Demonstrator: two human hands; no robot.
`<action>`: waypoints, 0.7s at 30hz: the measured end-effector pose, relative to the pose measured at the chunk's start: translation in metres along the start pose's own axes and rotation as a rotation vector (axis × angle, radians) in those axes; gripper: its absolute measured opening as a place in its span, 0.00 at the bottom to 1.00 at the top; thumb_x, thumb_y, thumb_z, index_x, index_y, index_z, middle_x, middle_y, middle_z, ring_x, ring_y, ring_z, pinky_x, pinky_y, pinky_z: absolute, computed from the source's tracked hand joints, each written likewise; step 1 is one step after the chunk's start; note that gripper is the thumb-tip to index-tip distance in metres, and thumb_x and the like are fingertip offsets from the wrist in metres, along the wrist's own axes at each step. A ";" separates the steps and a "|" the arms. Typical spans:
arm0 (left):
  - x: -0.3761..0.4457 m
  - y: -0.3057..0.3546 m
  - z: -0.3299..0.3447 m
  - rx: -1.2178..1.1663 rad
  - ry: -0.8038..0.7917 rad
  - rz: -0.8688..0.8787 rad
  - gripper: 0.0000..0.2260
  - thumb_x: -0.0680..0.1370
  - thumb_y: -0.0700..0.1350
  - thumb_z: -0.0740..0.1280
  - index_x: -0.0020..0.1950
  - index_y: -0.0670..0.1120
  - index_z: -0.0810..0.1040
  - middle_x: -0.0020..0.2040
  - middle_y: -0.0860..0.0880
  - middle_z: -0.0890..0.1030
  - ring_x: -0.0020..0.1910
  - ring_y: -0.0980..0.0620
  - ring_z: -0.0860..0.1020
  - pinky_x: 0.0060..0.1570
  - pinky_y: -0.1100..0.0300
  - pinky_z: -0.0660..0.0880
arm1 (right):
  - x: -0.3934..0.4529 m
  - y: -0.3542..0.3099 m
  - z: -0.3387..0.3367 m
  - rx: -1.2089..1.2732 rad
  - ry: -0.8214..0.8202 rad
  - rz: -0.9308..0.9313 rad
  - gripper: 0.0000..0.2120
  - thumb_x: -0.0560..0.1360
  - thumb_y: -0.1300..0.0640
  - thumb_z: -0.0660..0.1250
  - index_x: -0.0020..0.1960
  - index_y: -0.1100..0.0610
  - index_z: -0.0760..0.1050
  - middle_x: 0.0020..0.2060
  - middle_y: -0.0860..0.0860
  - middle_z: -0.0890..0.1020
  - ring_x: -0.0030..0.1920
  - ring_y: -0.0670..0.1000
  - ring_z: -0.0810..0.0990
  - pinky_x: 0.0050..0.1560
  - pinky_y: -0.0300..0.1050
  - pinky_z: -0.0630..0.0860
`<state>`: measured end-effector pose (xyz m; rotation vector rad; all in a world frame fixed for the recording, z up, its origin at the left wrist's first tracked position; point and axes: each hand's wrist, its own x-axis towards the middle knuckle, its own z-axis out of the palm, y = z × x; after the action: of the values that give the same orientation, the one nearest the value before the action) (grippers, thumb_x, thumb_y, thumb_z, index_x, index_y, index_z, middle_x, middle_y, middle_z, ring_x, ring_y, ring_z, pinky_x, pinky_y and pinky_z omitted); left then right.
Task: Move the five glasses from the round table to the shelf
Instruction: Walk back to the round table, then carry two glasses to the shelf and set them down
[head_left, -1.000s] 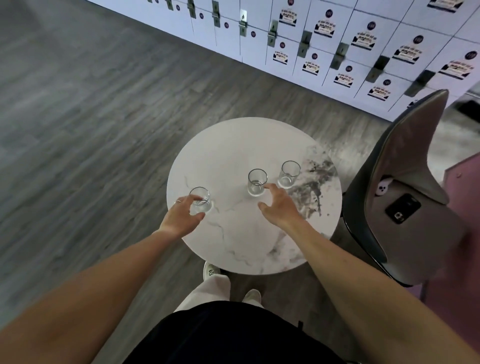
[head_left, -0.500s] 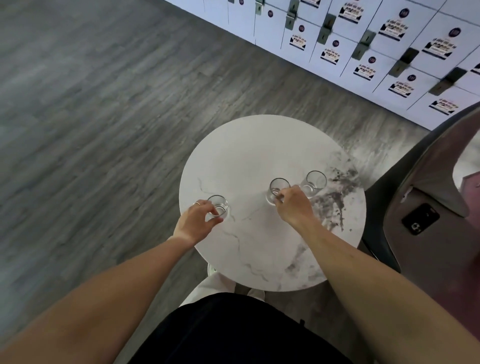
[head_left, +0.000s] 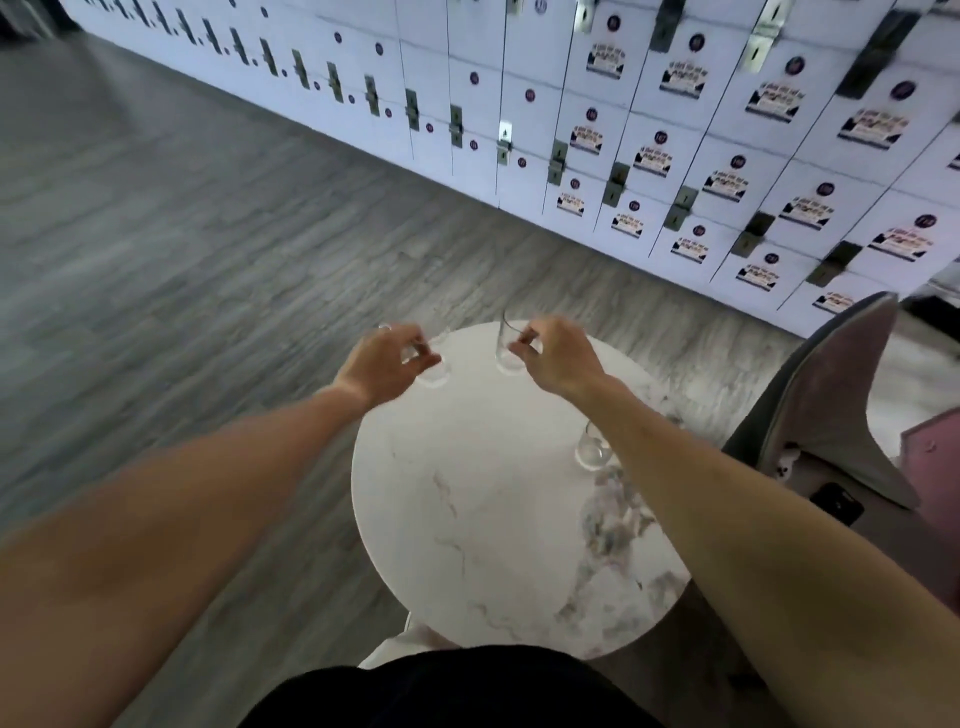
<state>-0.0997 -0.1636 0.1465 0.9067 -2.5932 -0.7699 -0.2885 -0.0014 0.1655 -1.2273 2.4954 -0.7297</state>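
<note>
**Both hands grip glasses above the far side of the marble table**

The person's left hand (head_left: 387, 364) is closed around a small clear drinking glass (head_left: 434, 371), fingers pinching it near the rim, with the glass's base showing below the fingertips. The right hand (head_left: 558, 356) grips a second clear glass (head_left: 505, 345) in the same way, thumb and fingers clamped on its upper edge while the body of the glass hangs to the hand's left. Both glasses appear over the far edge of the round white marble-patterned table (head_left: 483, 519); motion blur makes it impossible to tell whether their bases touch the tabletop.

A third clear glass (head_left: 592, 449) stands upright on the table's right side, just beside the right forearm and next to the grey veined patch of the marble. No other glasses are in view.

To the right of the table sits a grey upholstered chair (head_left: 836, 395), with a dark phone (head_left: 836, 504) lying on its seat. A wall of white lockers (head_left: 675, 130) with stickers runs along the grey wood-look floor (head_left: 182, 234) beyond the table.
</note>
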 end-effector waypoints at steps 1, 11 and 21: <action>0.012 0.011 -0.016 -0.002 0.033 0.033 0.08 0.74 0.46 0.74 0.44 0.42 0.81 0.45 0.43 0.84 0.45 0.42 0.81 0.45 0.56 0.72 | 0.007 -0.011 -0.016 0.001 0.030 -0.036 0.11 0.76 0.50 0.69 0.50 0.58 0.81 0.52 0.58 0.79 0.52 0.56 0.78 0.48 0.40 0.66; 0.039 0.115 -0.163 0.024 0.292 0.120 0.09 0.75 0.50 0.72 0.47 0.46 0.80 0.42 0.47 0.82 0.47 0.45 0.81 0.47 0.57 0.73 | 0.015 -0.121 -0.151 -0.022 0.207 -0.330 0.07 0.75 0.47 0.68 0.46 0.51 0.77 0.50 0.57 0.78 0.47 0.55 0.76 0.46 0.43 0.67; -0.039 0.098 -0.257 0.145 0.403 0.016 0.09 0.76 0.52 0.71 0.48 0.47 0.79 0.44 0.50 0.79 0.47 0.48 0.77 0.47 0.57 0.71 | -0.011 -0.217 -0.154 0.035 0.145 -0.519 0.05 0.75 0.47 0.67 0.46 0.47 0.75 0.49 0.51 0.72 0.48 0.51 0.72 0.48 0.43 0.64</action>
<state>-0.0081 -0.1741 0.4090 0.9665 -2.3143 -0.3511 -0.2061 -0.0551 0.4130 -1.8992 2.2666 -1.0052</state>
